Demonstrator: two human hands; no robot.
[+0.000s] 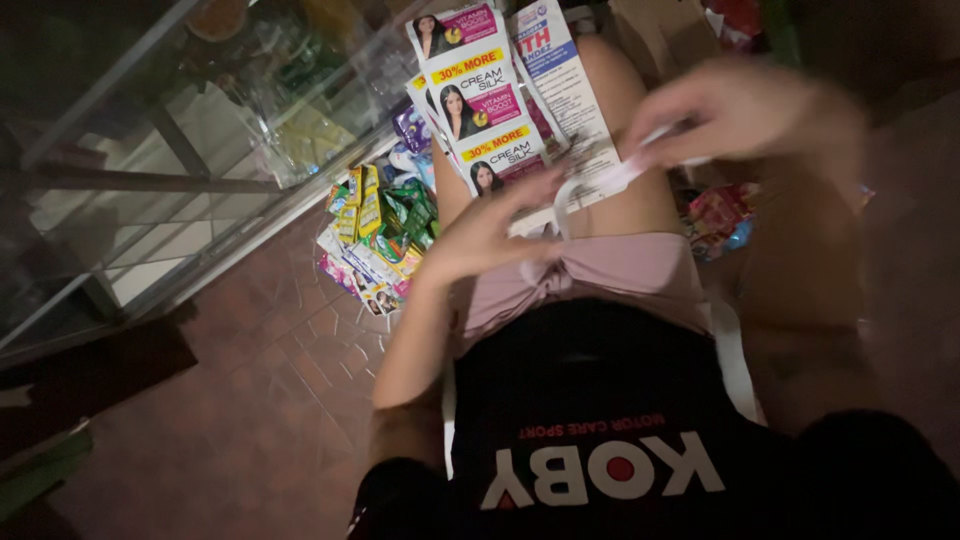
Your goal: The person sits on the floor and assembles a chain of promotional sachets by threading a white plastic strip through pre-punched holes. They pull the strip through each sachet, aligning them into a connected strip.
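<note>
white strip held between both hands over the lap

the thin white strip (pixel 610 180) is pinched at its far end by the right hand (pixel 745 110), blurred, and met at its near end by the left hand (pixel 490 230), fingers closed on it as far as can be told; hands are apart, the strip's long axis running left hand to right hand; sachet strips (pixel 480 95) lie just beyond the left hand, a sachet pile (pixel 380 235) to its left on the floor
</note>
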